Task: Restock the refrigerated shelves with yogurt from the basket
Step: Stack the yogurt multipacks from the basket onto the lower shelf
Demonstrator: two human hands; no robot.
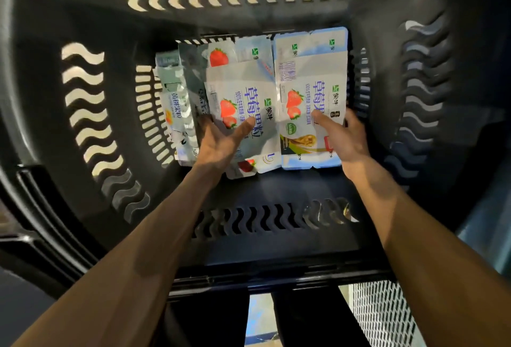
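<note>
Deep in the dark basket, a peach pack lies at centre left. The left hand grasps the middle strawberry pack at its lower left edge, thumb on top. The right hand grasps the right strawberry pack likewise. Both packs run lengthwise up-frame, and the walls crowd the sides, so straight up looks freest.
</note>
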